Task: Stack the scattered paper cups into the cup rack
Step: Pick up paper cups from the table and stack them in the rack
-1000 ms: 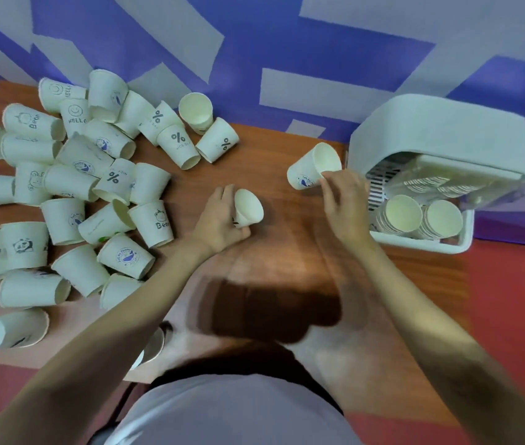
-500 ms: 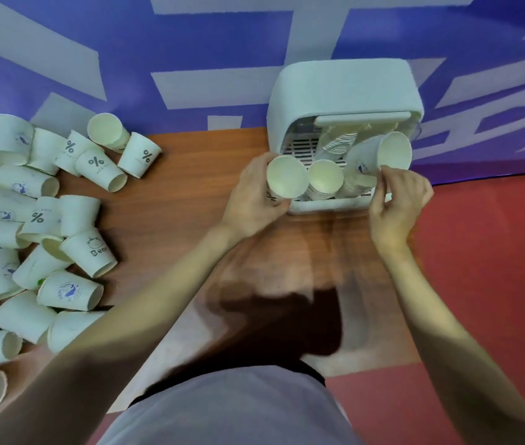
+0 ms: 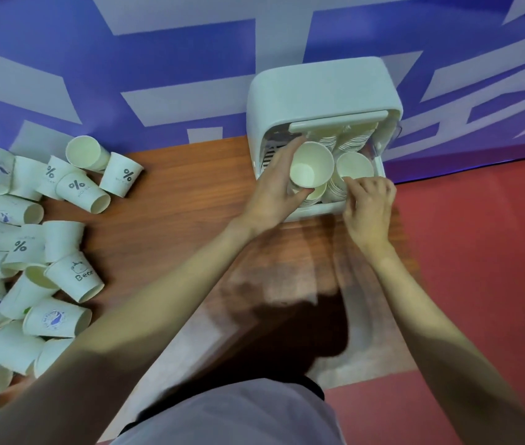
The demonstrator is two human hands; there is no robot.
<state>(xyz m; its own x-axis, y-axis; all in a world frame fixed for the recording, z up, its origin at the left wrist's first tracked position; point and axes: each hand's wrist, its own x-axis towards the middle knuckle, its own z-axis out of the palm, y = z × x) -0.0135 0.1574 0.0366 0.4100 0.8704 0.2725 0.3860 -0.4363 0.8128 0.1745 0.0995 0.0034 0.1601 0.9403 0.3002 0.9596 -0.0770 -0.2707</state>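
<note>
A white cup rack stands at the table's back right, its front open, with stacks of paper cups lying inside. My left hand grips a white paper cup and holds it at the mouth of the rack, over the left stack. My right hand pinches the rim of the front cup of the right stack with its fingertips. Several scattered paper cups lie in a heap at the table's left.
The wooden table meets a blue and white wall behind. Red floor lies to the right. The rack's flap is raised over its opening.
Both hands pushed further into the rack. The right hand's cup went onto the right stack, and the left hand's cup moved right to the left stack.
</note>
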